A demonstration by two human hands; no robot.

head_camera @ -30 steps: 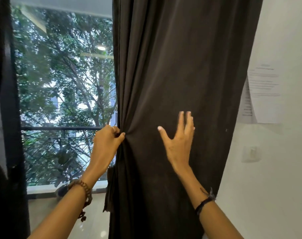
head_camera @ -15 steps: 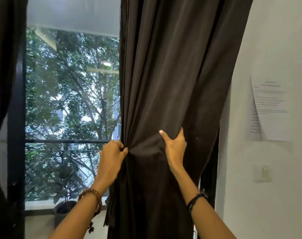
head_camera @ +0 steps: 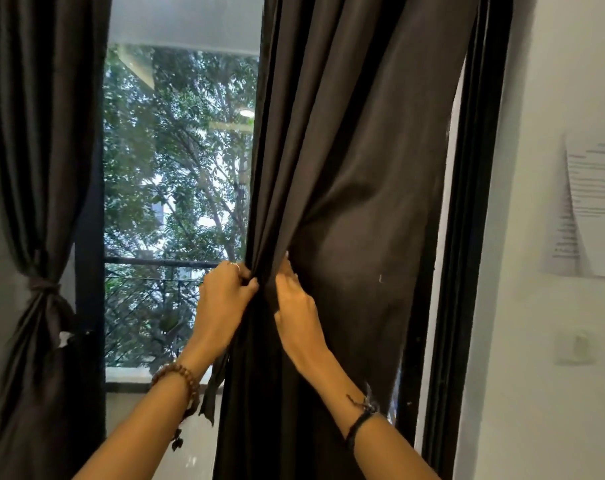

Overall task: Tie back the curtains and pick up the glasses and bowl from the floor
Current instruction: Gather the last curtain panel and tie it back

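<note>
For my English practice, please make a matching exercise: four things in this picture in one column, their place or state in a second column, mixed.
Things:
1. left curtain
2. right curtain
3. paper sheet
4. bead bracelet

States:
A. on the left wrist
B. gripped by both hands
C. already tied
D. on the white wall

Pairs: 1-C, 2-B, 3-D, 4-A

Both forearms bare, no sleeves. Left wrist: brown wooden bead bracelet [head_camera: 176, 374], w/ dark tassel [head_camera: 177, 441] hanging below it. Left hand [head_camera: 221, 303]: thin ring [head_camera: 234, 265] on one finger. Right wrist: black cord band [head_camera: 360, 422], frayed knot on top.
</note>
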